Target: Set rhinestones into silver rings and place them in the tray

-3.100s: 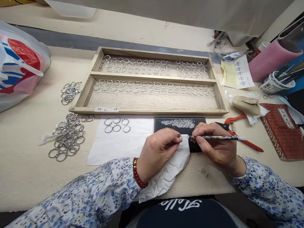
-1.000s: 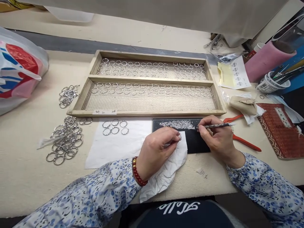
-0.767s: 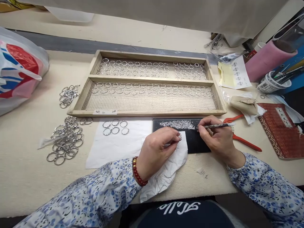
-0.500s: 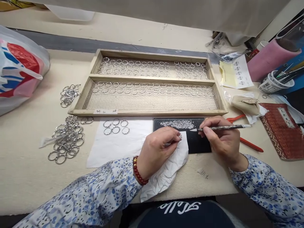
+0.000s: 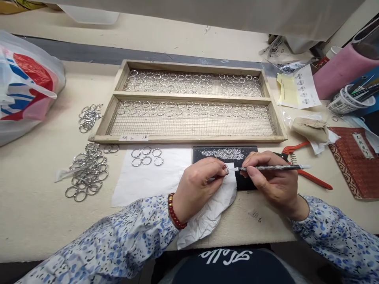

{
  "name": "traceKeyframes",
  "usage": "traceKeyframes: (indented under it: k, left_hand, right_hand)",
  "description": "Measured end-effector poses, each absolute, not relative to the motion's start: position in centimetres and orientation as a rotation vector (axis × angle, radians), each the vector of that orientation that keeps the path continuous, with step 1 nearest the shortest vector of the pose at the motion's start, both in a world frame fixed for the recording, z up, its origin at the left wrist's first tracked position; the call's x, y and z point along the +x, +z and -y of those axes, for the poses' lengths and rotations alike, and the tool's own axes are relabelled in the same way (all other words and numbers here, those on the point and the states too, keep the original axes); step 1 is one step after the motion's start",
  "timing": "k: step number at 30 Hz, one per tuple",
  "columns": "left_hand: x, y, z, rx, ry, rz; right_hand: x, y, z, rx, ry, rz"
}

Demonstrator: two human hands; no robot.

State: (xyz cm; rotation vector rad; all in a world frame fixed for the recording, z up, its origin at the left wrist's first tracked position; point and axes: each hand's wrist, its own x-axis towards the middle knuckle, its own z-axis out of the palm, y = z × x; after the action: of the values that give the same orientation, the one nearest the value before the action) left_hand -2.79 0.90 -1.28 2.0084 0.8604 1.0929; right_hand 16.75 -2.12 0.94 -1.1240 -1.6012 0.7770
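My left hand [image 5: 199,184] pinches a small metal ring [image 5: 226,169] between thumb and forefinger, over a crumpled white paper [image 5: 211,213]. My right hand [image 5: 271,178] grips a thin pencil-like picking tool [image 5: 271,168], its white tip touching the ring. Just behind the hands lies a black tray [image 5: 246,182] with a heap of tiny silver stones [image 5: 222,153]. Several finished rings [image 5: 146,156] lie on a white sheet [image 5: 148,179] to the left.
A wooden mesh frame [image 5: 189,139] holding rows of rings spans the middle. Loose ring piles [image 5: 87,171] sit at the left, beside a plastic bag [image 5: 25,86]. Red-handled pliers [image 5: 308,175], a red booklet [image 5: 357,159], a cloth [image 5: 310,129], papers [image 5: 297,90] and a pink roll [image 5: 340,71] crowd the right.
My right hand dipped the tool's tip into the silver stones on the black tray, then brought it back to the ring. My left hand has stayed put with the ring.
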Motion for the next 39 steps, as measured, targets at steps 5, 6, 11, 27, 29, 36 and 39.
traceKeyframes:
  k: [5, 6, 11, 27, 29, 36, 39]
  left_hand:
    - [-2.79, -1.27, -0.92, 2.021, 1.094, -0.856]
    - [-2.77, -1.28, -0.93, 2.024, 1.091, -0.855]
    - [-2.67, -1.28, -0.94, 2.044, 1.092, -0.842]
    - [-2.73, -1.15, -0.88, 2.052, 1.079, -0.859]
    - [-2.74, -1.15, -0.89, 2.049, 1.077, -0.855]
    - [-2.66, -0.94, -0.84, 2.041, 1.076, -0.862]
    - [-2.64, -0.88, -0.82, 2.033, 1.077, -0.866]
  right_hand:
    - [16.66, 0.97, 2.12, -1.112, 0.770, 1.615]
    - [16.62, 0.97, 2.07, -1.112, 0.771, 1.618]
    - [16.51, 0.99, 1.95, -1.118, 0.773, 1.632]
    - [16.57, 1.16, 2.01, -1.132, 0.766, 1.613]
    - [16.56, 1.15, 1.97, -1.133, 0.778, 1.611]
    - [16.53, 1.18, 2.04, -1.136, 0.770, 1.626]
    - [16.50, 1.16, 2.01, -1.147, 0.765, 1.631]
